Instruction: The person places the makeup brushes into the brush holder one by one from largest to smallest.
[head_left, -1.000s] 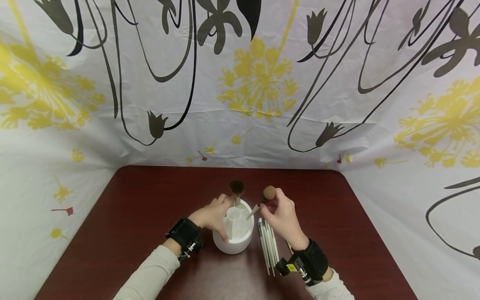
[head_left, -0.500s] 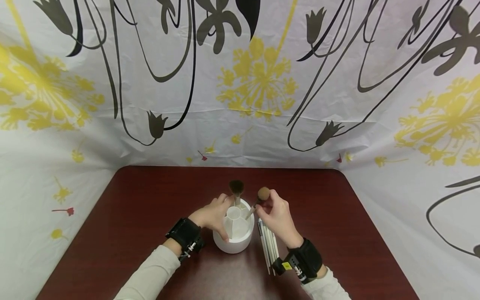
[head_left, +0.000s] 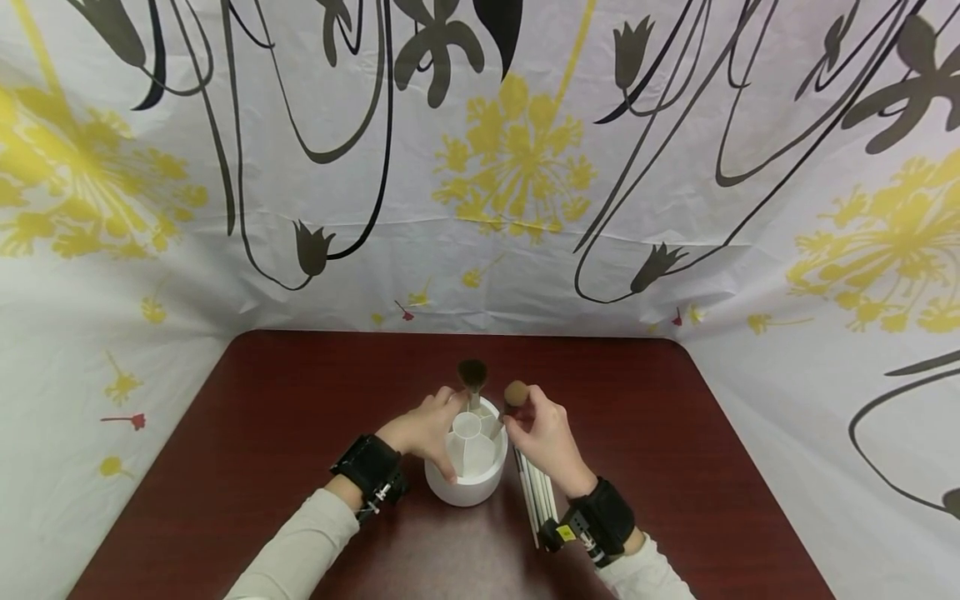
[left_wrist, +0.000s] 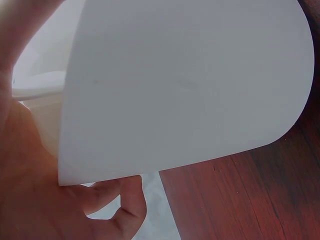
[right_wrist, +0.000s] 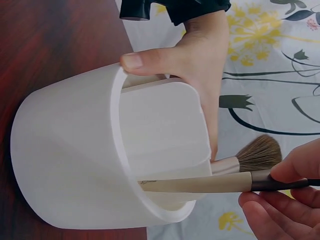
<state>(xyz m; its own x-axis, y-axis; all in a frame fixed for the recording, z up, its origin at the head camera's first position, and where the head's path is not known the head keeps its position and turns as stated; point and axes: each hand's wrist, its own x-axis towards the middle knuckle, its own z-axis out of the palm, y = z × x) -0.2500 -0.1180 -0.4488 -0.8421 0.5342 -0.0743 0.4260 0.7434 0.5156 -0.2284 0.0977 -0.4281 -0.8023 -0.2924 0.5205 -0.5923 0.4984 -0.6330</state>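
A white round brush holder (head_left: 459,494) with inner dividers stands upright on the table. My left hand (head_left: 425,430) grips its rim from the left, thumb at the near side and fingers towards the back. Pinched between the thumb and fingers of my right hand (head_left: 547,439) is a makeup brush (right_wrist: 215,183) with a round brown head, held near its dark ferrule. Its pale handle points down, the lower end inside the holder's right side. Another brush (right_wrist: 260,153), with dark fanned bristles, stands bristles up in a rear compartment. The holder's white outer wall (left_wrist: 190,90) fills much of the left wrist view.
Several thin pale-handled brushes (head_left: 533,492) lie side by side on the table, right of the holder, partly under my right wrist. The dark red-brown table (head_left: 300,392) meets a white floral cloth (head_left: 495,275) at the back and sides.
My right hand has moved left and slightly down with the brush, and the handle is deeper in the holder. My left hand and the holder have stayed in place.
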